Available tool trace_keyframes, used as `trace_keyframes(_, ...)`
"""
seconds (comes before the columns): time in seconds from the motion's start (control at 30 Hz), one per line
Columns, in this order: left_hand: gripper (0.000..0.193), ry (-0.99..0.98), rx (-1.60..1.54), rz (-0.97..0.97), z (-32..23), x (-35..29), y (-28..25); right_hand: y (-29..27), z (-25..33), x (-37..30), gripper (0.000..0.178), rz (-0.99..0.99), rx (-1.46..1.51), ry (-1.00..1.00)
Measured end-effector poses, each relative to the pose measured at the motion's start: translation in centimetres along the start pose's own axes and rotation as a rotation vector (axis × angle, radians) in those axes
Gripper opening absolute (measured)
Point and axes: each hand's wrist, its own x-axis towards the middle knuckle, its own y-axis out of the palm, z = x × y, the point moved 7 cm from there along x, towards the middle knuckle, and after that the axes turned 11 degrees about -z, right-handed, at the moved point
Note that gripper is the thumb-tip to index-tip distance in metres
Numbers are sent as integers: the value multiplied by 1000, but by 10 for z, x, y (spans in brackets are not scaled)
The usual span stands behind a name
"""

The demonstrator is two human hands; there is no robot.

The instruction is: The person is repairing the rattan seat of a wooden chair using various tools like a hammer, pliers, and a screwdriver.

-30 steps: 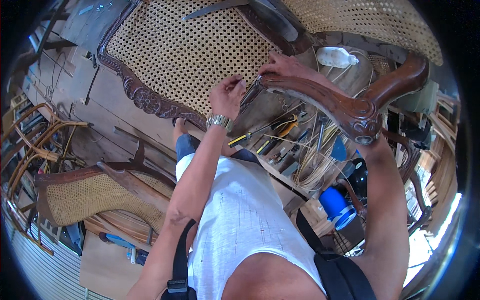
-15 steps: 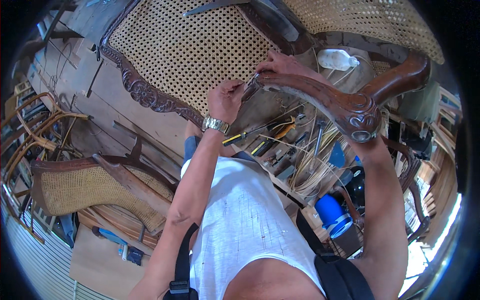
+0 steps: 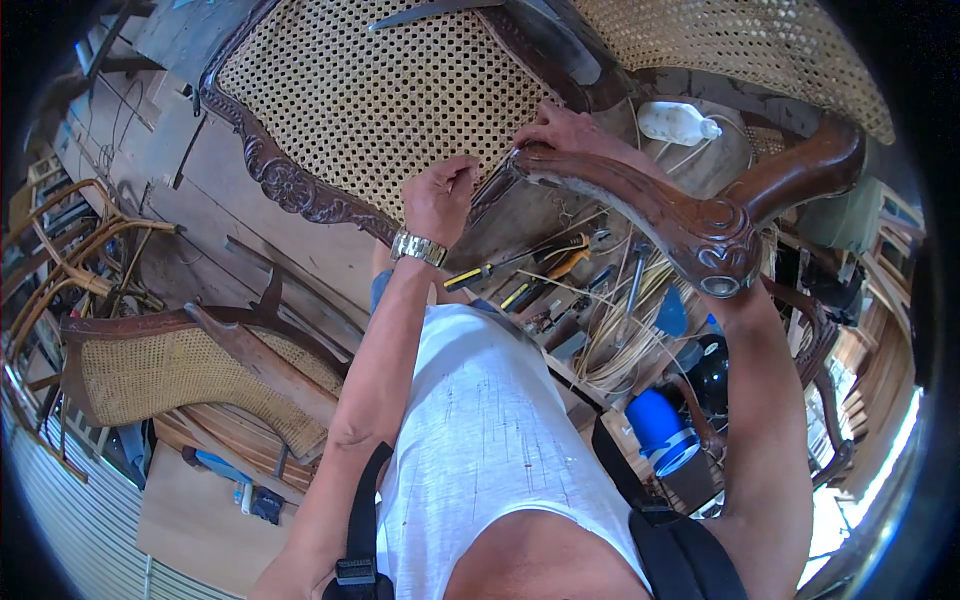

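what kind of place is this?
Likely a furniture repair or chair-caning workshop: a carved wooden chair with a woven cane panel, loose cane strands, hand tools such as a screwdriver, and another caned chair nearby.

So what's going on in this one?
A person is working on a carved wooden chair with a woven cane seat. The left hand, wristwatch on that wrist, is pinched at the seat's edge, seemingly on a thin cane strand. The right hand rests where the carved armrest meets the frame. Screwdrivers and loose cane strips lie below, and another cane chair lies to the left.
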Motion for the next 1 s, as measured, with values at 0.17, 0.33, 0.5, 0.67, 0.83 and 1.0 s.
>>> trace_keyframes(0.17, 15, 69, -61, -54, -3, 7, -4, 4, -5, 1, 45, 45, 16, 22)
trace_keyframes(0.33, 19, 122, -51, -43, -14, 6, -7, 5, -5, 1, 44, 46, -28, 8)
trace_keyframes(0.5, 22, 69, -83, -21, -24, 4, -4, 4, -5, 2, 44, 16, -13, 11)
trace_keyframes(0.67, 17, 51, -60, 7, -20, -1, 3, 6, -6, 1, 45, 31, 12, 36)
trace_keyframes(0.83, 14, 199, -73, 218, -14, -76, 36, 7, -8, 1, 46, 2, 2, 9)
trace_keyframes(1.0, 9, 322, 74, 142, 9, -91, 85, 11, -12, 4, 46, -8, -7, -5)
